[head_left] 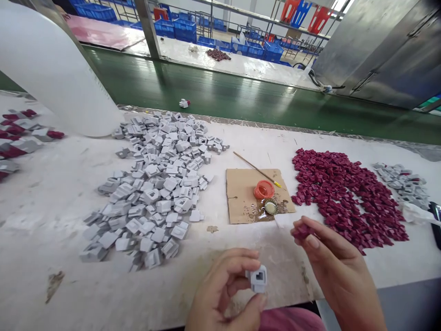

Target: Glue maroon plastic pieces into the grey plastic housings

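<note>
My left hand (227, 289) pinches a small grey plastic housing (258, 278) with a square hole facing up toward me. To its right, my right hand (336, 266) has a small dark red plastic piece (302, 231) between thumb and fingertips. The two parts are apart. A large heap of grey housings (155, 184) spreads to the left. On the right lies a pile of dark red pieces (344, 193). Between the heaps, a piece of cardboard (237, 193) carries a red cap (264, 189) and a metal bottle cap (270, 207) amid wet stains.
A thin yellow-tipped stick (255, 167) rests partly on the cardboard. Beyond the table runs a green conveyor belt (241, 101) bearing one joined grey-and-red part (184, 103). A big white container (58, 69) stands at left, joined parts (20, 131) beside it. More grey parts (401, 181) lie far right.
</note>
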A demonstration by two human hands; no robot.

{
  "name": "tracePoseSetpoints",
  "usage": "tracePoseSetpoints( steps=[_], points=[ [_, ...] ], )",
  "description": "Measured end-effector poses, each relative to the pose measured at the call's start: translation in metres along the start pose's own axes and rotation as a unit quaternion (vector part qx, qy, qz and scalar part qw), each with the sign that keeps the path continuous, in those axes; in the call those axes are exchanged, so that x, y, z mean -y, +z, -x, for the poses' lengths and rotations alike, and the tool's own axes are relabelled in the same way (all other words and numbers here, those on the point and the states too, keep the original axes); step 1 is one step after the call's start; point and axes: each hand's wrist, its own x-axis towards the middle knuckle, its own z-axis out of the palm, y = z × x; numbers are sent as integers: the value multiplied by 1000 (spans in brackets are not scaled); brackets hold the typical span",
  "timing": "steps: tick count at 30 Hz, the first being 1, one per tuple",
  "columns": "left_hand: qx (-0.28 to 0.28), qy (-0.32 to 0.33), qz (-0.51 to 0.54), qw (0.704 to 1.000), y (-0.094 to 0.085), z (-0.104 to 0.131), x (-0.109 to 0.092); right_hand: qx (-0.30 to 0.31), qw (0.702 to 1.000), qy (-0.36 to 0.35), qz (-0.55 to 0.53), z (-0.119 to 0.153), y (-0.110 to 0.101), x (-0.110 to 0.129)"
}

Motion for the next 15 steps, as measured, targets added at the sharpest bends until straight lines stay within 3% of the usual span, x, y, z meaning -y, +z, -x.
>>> tracePoseSetpoints(
  steps=[3, 7, 9, 12, 15],
  points=[
    [16, 37, -59, 997, -7, -2, 2, -9, 976, -150, 155, -7, 5, 4],
    [53, 106, -216, 969, -18, -6, -1, 32, 863, -370, 343, -28, 9, 4],
    [76, 162, -325, 929, -24, -9, -4, 45, 830, -409, 377, -38, 9, 3],
    [115, 252, -436, 856, -29, -13, -5, 57, 816, -420, 393, -46, 9, 1],
    [119, 278, -483, 822, -31, -15, -1, 70, 805, -425, 408, -49, 11, -1]
  ],
)
